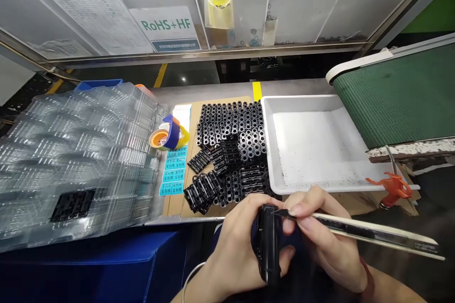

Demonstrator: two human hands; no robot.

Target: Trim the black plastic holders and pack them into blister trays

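**Trimming a black plastic part with a long blade**

We see the left hand (238, 246) with its fingers clamped round a narrow black moulded plastic part (268, 246), held upright close to the body, below the edge of the surface (295, 87). The right hand (322, 236) has its fingers pinched together on a long flat cream-and-black utility knife (369, 233), whose tip meets the part's top end just beside the left thumb.

We judge the part light, stiff and rather slick, so it is best gripped along its long sides, clear of the blade.

Beyond the fingers lie rows of similar small black plastic parts (231, 142); a white rectangular plastic tray (270, 151) sits beyond the right fingers, and stacked clear blister trays (78, 151) lie far off the left fingers.
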